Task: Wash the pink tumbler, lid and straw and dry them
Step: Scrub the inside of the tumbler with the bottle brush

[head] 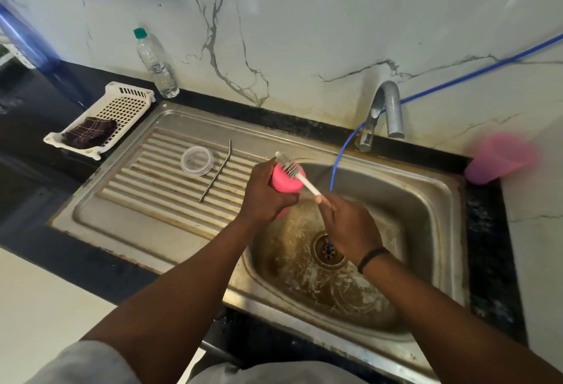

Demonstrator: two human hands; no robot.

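step: scrubbing the tumbler [285,181] with a brush [300,174]; judged early in the task, since the lid [196,160] and straw [217,170] lie untouched on the drainboard [158,198]
tumbler: held over the left edge of the basin [420,201], mouth tilted up and away; bristles sit at the mouth, part inside
left hand [268,194]: fingers curled round the tumbler body, thumb towards the brush side; forearm comes in from lower left
right hand [347,225]: fingers pinching the brush handle near its end; wrist bent down over the drain [327,251]
technique: push bristles to the bottom and twist; turn the tumbler in the left hand so the whole wall is reached; keep it over the basin to catch drips
tap [387,109]: no water seen running; rinse needed afterwards
drying: cloth [91,132] waits in a white tray [128,100] on the surface [39,176], left of the sink
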